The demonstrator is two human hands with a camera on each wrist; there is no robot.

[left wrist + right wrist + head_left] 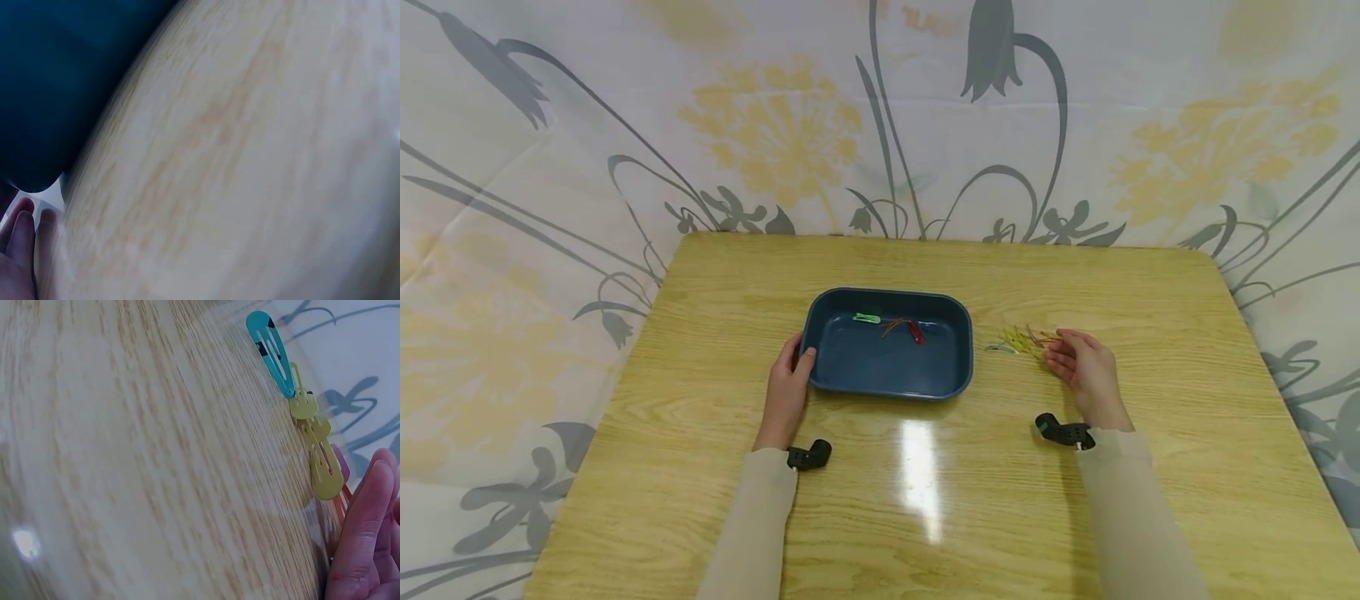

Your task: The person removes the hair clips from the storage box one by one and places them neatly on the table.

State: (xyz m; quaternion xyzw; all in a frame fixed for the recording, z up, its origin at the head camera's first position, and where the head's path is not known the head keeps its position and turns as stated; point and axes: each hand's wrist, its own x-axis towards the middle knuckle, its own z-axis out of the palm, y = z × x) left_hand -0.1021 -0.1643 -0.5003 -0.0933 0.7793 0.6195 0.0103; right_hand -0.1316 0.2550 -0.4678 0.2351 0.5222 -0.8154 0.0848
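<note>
A dark blue tray point(958, 358) sits mid-table with a green hair clip point(867, 317), a brown one point(892, 326) and a red one point(916, 332) inside. My left hand point(787, 380) rests against the tray's left end, thumb on the rim; the left wrist view shows the tray wall point(56, 94) and my fingertips point(24, 234). To the tray's right lies a small pile of hair clips point(1022, 340), yellow, teal and pink. My right hand point(1078, 362) lies with relaxed fingers right beside the pile. In the right wrist view a teal clip point(271, 350) and yellow clips point(325, 469) lie by my fingers point(365, 525).
The wooden table point(925, 500) is backed by a floral curtain point(775, 125) on the far and side edges. Small black cameras sit at both wrists point(808, 455).
</note>
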